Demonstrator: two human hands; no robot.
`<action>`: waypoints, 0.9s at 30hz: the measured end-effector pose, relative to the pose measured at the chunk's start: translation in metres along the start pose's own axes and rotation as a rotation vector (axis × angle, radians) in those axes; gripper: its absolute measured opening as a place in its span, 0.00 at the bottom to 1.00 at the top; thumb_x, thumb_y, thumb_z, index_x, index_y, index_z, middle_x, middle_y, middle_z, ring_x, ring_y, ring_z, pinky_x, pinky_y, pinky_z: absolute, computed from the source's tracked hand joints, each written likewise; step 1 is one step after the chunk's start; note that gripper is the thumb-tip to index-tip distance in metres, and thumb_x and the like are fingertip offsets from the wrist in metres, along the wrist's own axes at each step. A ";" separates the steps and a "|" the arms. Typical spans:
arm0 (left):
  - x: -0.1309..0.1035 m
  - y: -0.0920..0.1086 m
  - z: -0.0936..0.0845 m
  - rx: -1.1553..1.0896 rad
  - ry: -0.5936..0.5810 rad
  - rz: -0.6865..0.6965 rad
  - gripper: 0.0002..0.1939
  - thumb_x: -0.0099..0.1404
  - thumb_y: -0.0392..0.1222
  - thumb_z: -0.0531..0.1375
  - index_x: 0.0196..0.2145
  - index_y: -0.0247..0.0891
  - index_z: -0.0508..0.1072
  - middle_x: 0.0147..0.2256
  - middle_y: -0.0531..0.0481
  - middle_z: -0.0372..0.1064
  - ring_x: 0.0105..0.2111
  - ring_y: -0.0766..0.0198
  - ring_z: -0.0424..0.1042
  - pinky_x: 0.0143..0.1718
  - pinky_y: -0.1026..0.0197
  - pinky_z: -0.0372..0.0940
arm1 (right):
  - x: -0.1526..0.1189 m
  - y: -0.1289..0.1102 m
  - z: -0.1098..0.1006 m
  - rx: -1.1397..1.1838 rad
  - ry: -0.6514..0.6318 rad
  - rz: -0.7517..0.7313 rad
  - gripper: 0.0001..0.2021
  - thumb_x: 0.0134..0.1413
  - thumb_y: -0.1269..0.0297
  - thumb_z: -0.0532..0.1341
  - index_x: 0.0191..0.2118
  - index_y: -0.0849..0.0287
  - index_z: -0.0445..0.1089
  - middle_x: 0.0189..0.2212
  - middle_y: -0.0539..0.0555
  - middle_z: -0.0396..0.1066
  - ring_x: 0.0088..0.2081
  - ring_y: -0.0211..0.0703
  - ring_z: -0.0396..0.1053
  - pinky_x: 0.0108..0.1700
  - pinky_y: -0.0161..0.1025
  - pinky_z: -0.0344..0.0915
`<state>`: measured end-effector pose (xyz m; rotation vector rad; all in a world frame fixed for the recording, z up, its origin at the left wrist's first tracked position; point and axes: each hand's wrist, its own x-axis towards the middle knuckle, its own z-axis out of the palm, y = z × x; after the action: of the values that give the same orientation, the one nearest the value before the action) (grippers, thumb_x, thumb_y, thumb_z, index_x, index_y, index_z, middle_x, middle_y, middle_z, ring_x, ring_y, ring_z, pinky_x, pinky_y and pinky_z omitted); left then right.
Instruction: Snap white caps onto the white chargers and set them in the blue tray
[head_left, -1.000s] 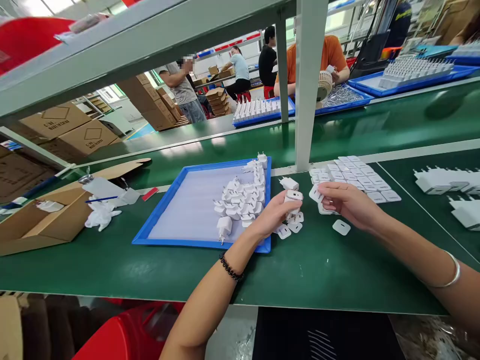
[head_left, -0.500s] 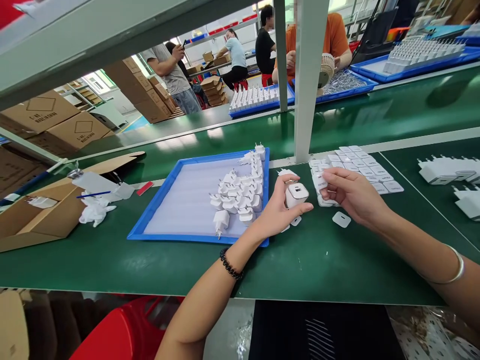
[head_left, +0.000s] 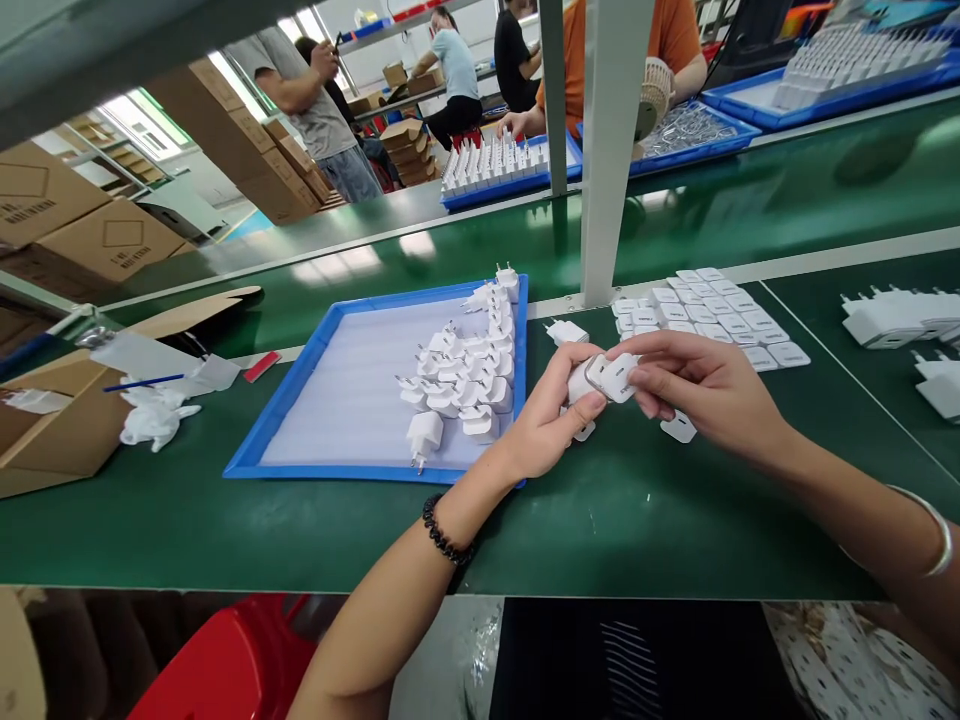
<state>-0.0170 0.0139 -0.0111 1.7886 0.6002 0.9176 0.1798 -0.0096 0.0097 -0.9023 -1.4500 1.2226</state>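
My left hand point(head_left: 553, 415) is closed around a white charger body point(head_left: 583, 381), just right of the blue tray. Between finger and thumb my right hand point(head_left: 694, 385) holds a small white cover plate point(head_left: 619, 378) with a slot, right up against the charger's end. Several white plug chargers point(head_left: 461, 375) fill the right part of the blue-rimmed tray point(head_left: 300, 474). Rows of white plates point(head_left: 720, 310) lie behind my right hand, and one loose plate point(head_left: 679, 427) lies below it. A single charger point(head_left: 566, 332) sits behind my left hand.
A metal post point(head_left: 604, 150) rises behind my hands. An open cardboard box point(head_left: 67, 440), a white cloth point(head_left: 154, 418) and a red strip point(head_left: 262, 366) are at left. More chargers point(head_left: 892, 315) stand at right. Across the bench a person in orange point(head_left: 675, 40) sits by blue trays.
My right hand has moved left, bringing the plate against the charger in my left hand. The camera view has shifted slightly. The person in orange has reached toward the far charger tray.
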 end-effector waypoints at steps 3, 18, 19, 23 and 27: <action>0.000 0.000 0.001 -0.056 -0.026 -0.011 0.20 0.71 0.55 0.55 0.52 0.40 0.61 0.43 0.46 0.63 0.42 0.59 0.65 0.45 0.57 0.63 | 0.000 0.002 -0.001 0.003 0.012 -0.005 0.09 0.60 0.57 0.67 0.42 0.55 0.78 0.18 0.47 0.67 0.20 0.34 0.63 0.23 0.34 0.61; -0.002 0.000 0.007 -0.165 0.007 -0.109 0.27 0.66 0.61 0.59 0.54 0.40 0.64 0.40 0.45 0.69 0.39 0.56 0.72 0.44 0.53 0.68 | 0.001 -0.001 0.001 0.111 0.022 0.081 0.11 0.55 0.54 0.70 0.38 0.56 0.77 0.15 0.47 0.67 0.18 0.34 0.62 0.19 0.33 0.58; -0.002 0.000 0.007 -0.161 -0.001 -0.098 0.26 0.67 0.60 0.58 0.54 0.40 0.63 0.40 0.45 0.68 0.39 0.57 0.71 0.45 0.53 0.68 | 0.001 0.000 0.001 0.126 0.021 0.089 0.12 0.54 0.54 0.70 0.39 0.56 0.77 0.15 0.46 0.67 0.18 0.34 0.62 0.19 0.33 0.58; -0.001 0.001 0.005 -0.115 -0.026 -0.055 0.22 0.69 0.57 0.57 0.53 0.40 0.63 0.43 0.45 0.67 0.42 0.57 0.69 0.46 0.55 0.66 | 0.002 0.003 0.000 0.179 0.003 0.121 0.12 0.54 0.54 0.70 0.40 0.55 0.77 0.16 0.46 0.66 0.18 0.33 0.61 0.20 0.33 0.58; -0.001 0.004 0.004 -0.070 -0.014 -0.051 0.22 0.69 0.58 0.56 0.51 0.39 0.63 0.42 0.45 0.64 0.44 0.57 0.66 0.44 0.56 0.64 | 0.002 0.004 -0.002 0.183 -0.018 0.145 0.11 0.55 0.54 0.70 0.40 0.54 0.78 0.16 0.46 0.67 0.18 0.33 0.60 0.20 0.33 0.57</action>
<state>-0.0138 0.0093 -0.0083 1.7086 0.5952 0.8804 0.1816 -0.0066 0.0063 -0.8837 -1.2802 1.4490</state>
